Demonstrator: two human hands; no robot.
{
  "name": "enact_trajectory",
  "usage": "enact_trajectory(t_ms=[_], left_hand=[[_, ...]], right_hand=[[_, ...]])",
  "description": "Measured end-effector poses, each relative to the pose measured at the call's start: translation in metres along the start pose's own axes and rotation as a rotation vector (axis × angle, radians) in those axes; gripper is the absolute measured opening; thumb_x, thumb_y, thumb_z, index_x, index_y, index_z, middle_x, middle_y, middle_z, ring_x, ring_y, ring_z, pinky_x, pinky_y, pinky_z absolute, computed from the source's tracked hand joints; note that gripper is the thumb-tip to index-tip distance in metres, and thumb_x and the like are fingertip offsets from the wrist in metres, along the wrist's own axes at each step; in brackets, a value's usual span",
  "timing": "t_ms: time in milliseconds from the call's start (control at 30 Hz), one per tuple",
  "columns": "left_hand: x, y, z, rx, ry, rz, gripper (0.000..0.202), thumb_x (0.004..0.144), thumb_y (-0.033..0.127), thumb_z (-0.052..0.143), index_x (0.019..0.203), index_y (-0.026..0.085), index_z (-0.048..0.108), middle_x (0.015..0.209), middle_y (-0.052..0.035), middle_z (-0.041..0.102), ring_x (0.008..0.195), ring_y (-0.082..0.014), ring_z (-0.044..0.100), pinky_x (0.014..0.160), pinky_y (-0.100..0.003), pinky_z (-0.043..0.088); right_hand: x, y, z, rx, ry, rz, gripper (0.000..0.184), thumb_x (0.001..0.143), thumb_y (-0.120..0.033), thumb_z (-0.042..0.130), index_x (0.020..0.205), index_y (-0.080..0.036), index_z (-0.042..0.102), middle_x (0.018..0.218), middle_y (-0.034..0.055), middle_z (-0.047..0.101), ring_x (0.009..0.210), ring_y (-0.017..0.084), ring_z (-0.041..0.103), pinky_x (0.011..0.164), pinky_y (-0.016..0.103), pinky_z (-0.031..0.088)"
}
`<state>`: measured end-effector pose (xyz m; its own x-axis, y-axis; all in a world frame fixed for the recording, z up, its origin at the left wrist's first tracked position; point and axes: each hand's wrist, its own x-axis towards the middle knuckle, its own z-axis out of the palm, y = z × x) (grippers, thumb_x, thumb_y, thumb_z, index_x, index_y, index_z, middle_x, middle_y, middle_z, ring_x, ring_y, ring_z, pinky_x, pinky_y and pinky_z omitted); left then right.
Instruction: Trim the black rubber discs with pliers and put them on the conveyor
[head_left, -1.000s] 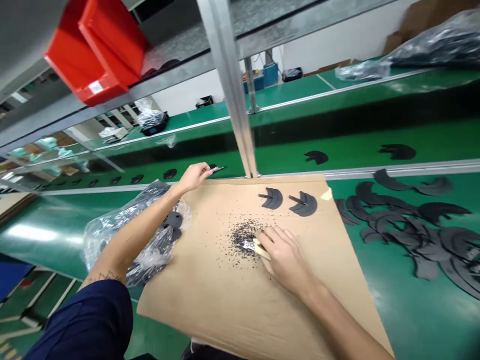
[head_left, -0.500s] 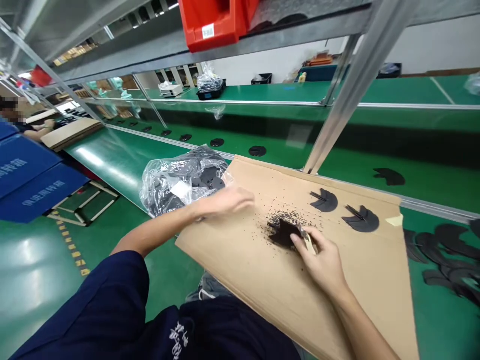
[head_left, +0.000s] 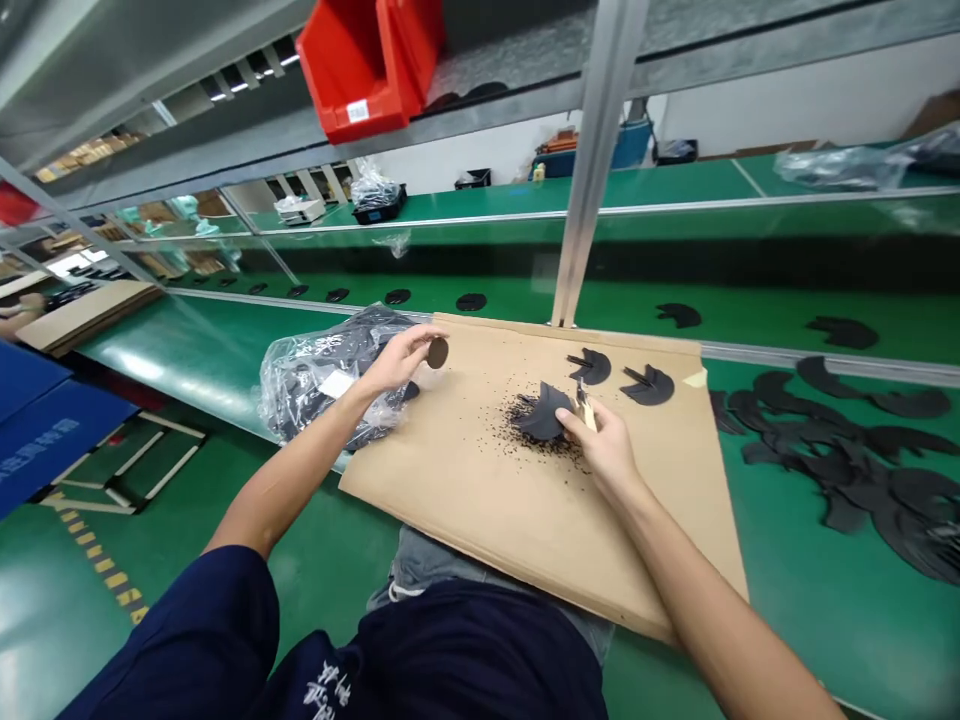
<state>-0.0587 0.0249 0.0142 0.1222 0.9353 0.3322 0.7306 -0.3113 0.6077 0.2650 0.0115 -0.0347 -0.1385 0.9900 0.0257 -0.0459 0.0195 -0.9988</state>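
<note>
A black cut piece (head_left: 541, 415) lies just beside the right hand (head_left: 604, 450).

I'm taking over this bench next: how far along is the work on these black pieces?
Looks done: a heap of black crescent pieces on the green belt, plus two on the tan cardboard sheet. In hand: the right hand grips a tan-handled blade against a black crescent; the left hand holds a small black disc. Left: black pieces inside the clear plastic bag.

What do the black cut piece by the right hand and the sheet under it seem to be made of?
The black piece by the right hand looks like matte foam or rubber sheet: dull, with black crumbs around it, though the exact material is unclear. The sheet looks like plain, unfinished brown cardboard.
</note>
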Motion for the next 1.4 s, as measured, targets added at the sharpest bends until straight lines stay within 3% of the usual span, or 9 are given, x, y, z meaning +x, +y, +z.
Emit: enact_trajectory(t_ms=[133, 267, 500, 633, 733, 867, 1167, 1300, 1400], left_hand=[[-0.020, 0.034, 0.047, -0.209, -0.014, 0.102, 0.035, 0.095, 0.043, 0.053, 0.105, 0.014, 0.069, 0.107, -0.0130, 0.072, 0.097, -0.0201, 0.069, 0.087, -0.031, 0.056], [-0.036, 0.063, 0.089, -0.375, 0.019, 0.166, 0.032, 0.100, 0.037, 0.048, 0.106, 0.017, 0.072, 0.106, -0.0102, 0.073, 0.100, -0.0186, 0.069, 0.089, -0.030, 0.055], [-0.034, 0.075, 0.122, -0.465, 0.175, 0.062, 0.025, 0.087, 0.037, 0.072, 0.099, 0.015, 0.068, 0.097, -0.0069, 0.072, 0.089, -0.0160, 0.069, 0.080, -0.025, 0.055], [-0.031, 0.072, 0.133, -0.488, 0.161, 0.012, 0.033, 0.090, 0.035, 0.069, 0.115, 0.016, 0.065, 0.111, -0.0103, 0.071, 0.097, -0.0172, 0.071, 0.085, -0.027, 0.057], [-0.028, 0.070, 0.138, -0.422, 0.143, 0.052, 0.029, 0.089, 0.034, 0.069, 0.113, 0.016, 0.067, 0.112, -0.0105, 0.071, 0.102, -0.0189, 0.070, 0.090, -0.029, 0.057], [-0.028, 0.068, 0.141, -0.372, 0.185, 0.089, 0.027, 0.091, 0.032, 0.068, 0.113, 0.016, 0.066, 0.108, -0.0094, 0.072, 0.095, -0.0166, 0.071, 0.082, -0.025, 0.058], [-0.027, 0.066, 0.136, -0.089, 0.438, 0.419, 0.025, 0.088, 0.023, 0.074, 0.112, 0.017, 0.068, 0.094, -0.0037, 0.076, 0.086, -0.0132, 0.071, 0.078, -0.025, 0.060], [-0.029, 0.059, 0.137, -0.213, 0.433, 0.339, 0.026, 0.086, 0.020, 0.076, 0.110, 0.019, 0.068, 0.093, -0.0023, 0.075, 0.084, -0.0112, 0.070, 0.074, -0.022, 0.058], [-0.030, 0.056, 0.138, -0.312, 0.327, 0.229, 0.026, 0.086, 0.023, 0.077, 0.110, 0.018, 0.069, 0.094, -0.0035, 0.073, 0.083, -0.0109, 0.068, 0.069, -0.021, 0.056]], right_hand=[[-0.004, 0.004, 0.003, 0.047, -0.026, 0.035, 0.044, 0.066, -0.051, 0.080, 0.066, -0.022, 0.046, 0.061, -0.0061, 0.043, 0.057, 0.011, 0.042, 0.055, 0.026, 0.035], [-0.007, 0.007, 0.004, 0.068, -0.037, 0.044, 0.045, 0.067, -0.052, 0.080, 0.067, -0.022, 0.047, 0.064, -0.0050, 0.044, 0.060, 0.011, 0.043, 0.056, 0.026, 0.037], [-0.010, 0.005, 0.004, 0.094, -0.029, 0.010, 0.040, 0.070, -0.051, 0.079, 0.072, -0.022, 0.051, 0.068, -0.0050, 0.046, 0.063, 0.011, 0.041, 0.061, 0.027, 0.039], [-0.012, 0.005, 0.006, 0.071, -0.019, -0.003, 0.038, 0.072, -0.051, 0.078, 0.076, -0.022, 0.054, 0.071, -0.0037, 0.050, 0.068, 0.013, 0.045, 0.066, 0.028, 0.043], [-0.012, 0.008, 0.005, 0.045, 0.011, -0.012, 0.037, 0.074, -0.051, 0.075, 0.079, -0.022, 0.054, 0.074, -0.0028, 0.053, 0.069, 0.014, 0.047, 0.068, 0.028, 0.044], [-0.012, 0.009, 0.004, 0.009, 0.048, -0.010, 0.035, 0.076, -0.048, 0.075, 0.076, -0.021, 0.053, 0.072, -0.0036, 0.050, 0.067, 0.012, 0.045, 0.067, 0.027, 0.044], [-0.015, 0.009, 0.010, -0.118, 0.056, 0.008, 0.025, 0.083, -0.041, 0.070, 0.080, -0.021, 0.056, 0.070, -0.0041, 0.049, 0.064, 0.012, 0.043, 0.062, 0.026, 0.040], [-0.017, 0.012, 0.007, -0.159, 0.059, 0.020, 0.026, 0.086, -0.043, 0.068, 0.080, -0.022, 0.054, 0.068, -0.0045, 0.045, 0.062, 0.012, 0.039, 0.059, 0.026, 0.036], [-0.018, 0.014, 0.005, -0.132, 0.040, 0.027, 0.027, 0.087, -0.043, 0.068, 0.080, -0.022, 0.053, 0.068, -0.0047, 0.045, 0.062, 0.012, 0.039, 0.059, 0.026, 0.036]])
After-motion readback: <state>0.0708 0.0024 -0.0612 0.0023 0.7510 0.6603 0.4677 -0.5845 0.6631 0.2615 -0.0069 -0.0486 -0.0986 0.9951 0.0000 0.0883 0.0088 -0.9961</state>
